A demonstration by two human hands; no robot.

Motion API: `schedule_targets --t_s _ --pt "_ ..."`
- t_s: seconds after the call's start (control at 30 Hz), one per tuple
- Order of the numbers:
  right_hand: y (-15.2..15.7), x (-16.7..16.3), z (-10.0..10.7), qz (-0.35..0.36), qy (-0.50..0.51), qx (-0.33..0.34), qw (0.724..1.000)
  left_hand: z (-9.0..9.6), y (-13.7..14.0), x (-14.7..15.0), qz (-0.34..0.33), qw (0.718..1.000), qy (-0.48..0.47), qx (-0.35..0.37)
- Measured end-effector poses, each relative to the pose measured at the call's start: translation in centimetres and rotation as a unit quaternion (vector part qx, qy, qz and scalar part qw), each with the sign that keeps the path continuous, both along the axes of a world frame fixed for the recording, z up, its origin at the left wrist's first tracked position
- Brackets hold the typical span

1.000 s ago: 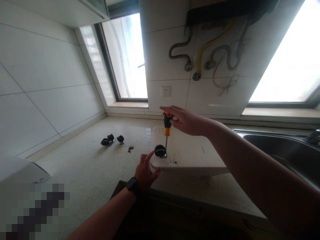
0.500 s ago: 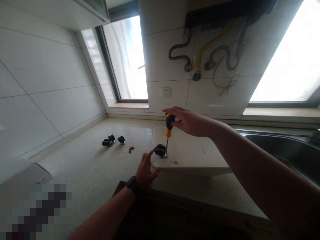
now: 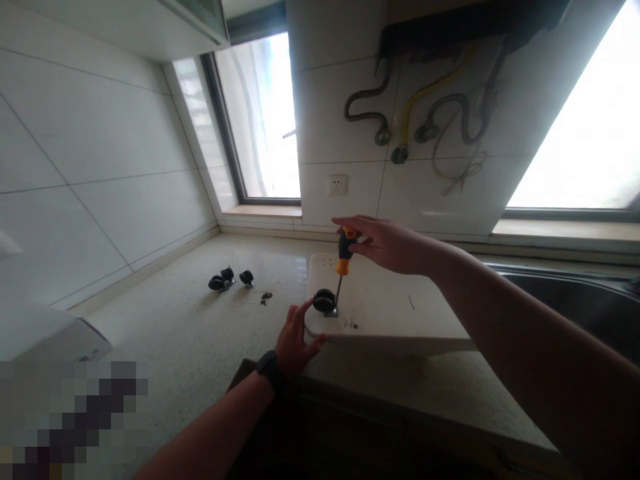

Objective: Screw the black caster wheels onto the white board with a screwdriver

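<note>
My right hand (image 3: 373,241) is closed around the black and orange handle of a screwdriver (image 3: 344,252), held upright. Its shaft runs down to the metal plate of a black caster (image 3: 325,301), where the tip meets a spot too small to make out. The caster sits at the near left corner of a white panel-like piece (image 3: 385,303), wheel facing up. Around that corner my left hand (image 3: 295,343) is closed, thumb on the front edge and a finger against the caster. Small holes show at the panel's far left corner, and pen marks on its surface.
Loose casters (image 3: 217,283) lie on the speckled countertop (image 3: 200,347), with a small pile of screws (image 3: 266,298) beside them. A sink (image 3: 555,293) is at the right. Hoses and valves (image 3: 400,155) and a socket (image 3: 338,185) are on the tiled wall behind. A white box (image 3: 65,333) stands left.
The view has shifted slightly, so everything appears a little further right. The screwdriver leans a bit more, its handle still in my right hand. My left hand stays at the corner.
</note>
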State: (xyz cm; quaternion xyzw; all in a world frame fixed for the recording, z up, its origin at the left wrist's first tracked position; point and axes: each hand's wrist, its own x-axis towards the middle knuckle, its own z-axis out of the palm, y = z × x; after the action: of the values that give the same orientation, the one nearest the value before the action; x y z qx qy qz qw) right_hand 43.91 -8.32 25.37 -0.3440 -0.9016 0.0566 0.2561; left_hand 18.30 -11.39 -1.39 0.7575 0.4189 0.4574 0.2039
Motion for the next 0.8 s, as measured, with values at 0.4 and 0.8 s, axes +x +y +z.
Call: schedule_targets --t_s 0.4,0.8 --pt "0.4 -1.3 -1.1 -0.165 -0.049 0.123 0.977 -1.1 0.4 0.2 0.008 0.999 -0.046 -0.008" --pt "-0.1 -1.3 -0.6 0.009 0.026 -0.003 1.0 -0.1 0.9 0.3 -0.023 0.993 -0.052 -0.102"
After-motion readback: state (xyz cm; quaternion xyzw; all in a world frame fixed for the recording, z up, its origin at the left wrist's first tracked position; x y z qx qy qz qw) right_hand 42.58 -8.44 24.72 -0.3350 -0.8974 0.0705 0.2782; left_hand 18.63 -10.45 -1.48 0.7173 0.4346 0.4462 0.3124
